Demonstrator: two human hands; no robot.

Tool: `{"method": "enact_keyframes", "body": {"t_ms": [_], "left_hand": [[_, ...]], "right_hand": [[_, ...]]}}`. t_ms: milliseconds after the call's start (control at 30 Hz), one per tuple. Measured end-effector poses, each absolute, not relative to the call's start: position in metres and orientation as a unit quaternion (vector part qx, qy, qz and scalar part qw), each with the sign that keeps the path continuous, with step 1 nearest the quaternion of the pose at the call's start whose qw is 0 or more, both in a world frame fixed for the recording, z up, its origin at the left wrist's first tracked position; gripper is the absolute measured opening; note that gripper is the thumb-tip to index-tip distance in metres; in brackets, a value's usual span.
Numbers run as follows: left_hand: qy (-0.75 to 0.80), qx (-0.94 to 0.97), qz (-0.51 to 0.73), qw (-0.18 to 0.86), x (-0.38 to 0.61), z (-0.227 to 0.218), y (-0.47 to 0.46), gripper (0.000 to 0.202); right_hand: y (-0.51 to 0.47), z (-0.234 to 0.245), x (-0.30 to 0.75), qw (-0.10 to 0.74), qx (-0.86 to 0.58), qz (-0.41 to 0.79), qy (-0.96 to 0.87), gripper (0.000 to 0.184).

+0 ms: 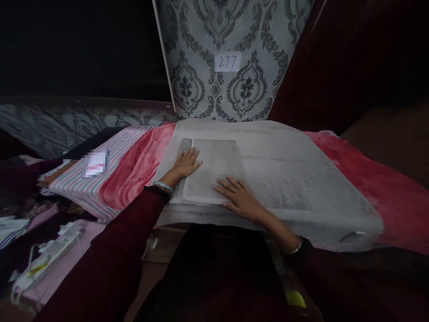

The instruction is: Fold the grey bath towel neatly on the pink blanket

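A grey cloth [275, 179] is spread over the table, and on its left part lies a flat, rectangular folded grey cloth [214, 154]. My left hand [186, 163] rests palm down near the folded piece's left edge, fingers stretched out. At its lower right edge, my right hand [240, 197] lies flat with the fingers spread, partly on the spread cloth. Neither hand grips anything. Whether the folded piece is separate from the cloth beneath it I cannot tell.
A red plush blanket [378, 179] lies under the grey cloth. To the left are a striped cloth [75, 183] and a white power strip [50, 255] with cables. A dark screen [80, 49] and a paper marked 277 [227, 62] are on the wall behind.
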State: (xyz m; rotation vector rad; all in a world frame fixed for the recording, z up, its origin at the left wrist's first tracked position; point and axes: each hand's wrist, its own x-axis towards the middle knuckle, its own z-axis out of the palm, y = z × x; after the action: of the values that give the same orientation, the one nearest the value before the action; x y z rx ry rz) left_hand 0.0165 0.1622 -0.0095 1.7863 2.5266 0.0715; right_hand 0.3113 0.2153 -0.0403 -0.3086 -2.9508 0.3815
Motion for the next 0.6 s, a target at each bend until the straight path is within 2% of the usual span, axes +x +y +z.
{"method": "enact_keyframes", "body": {"t_ms": [367,467,600], "left_hand": [[0.776,0.63,0.017,0.026,0.05,-0.001,0.09,0.06],[0.739,0.673,0.039,0.014,0.076,-0.003,0.071,0.06],[0.694,0.718,0.048,-0.006,0.115,-0.01,0.061,0.066]], "right_hand": [[0.204,-0.09,0.363,0.236,-0.207,0.165,-0.935,0.071],[0.204,-0.091,0.363,0.239,-0.232,0.155,-0.93,0.077],[0.203,-0.088,0.358,0.244,-0.24,0.146,-0.928,0.069]]}}
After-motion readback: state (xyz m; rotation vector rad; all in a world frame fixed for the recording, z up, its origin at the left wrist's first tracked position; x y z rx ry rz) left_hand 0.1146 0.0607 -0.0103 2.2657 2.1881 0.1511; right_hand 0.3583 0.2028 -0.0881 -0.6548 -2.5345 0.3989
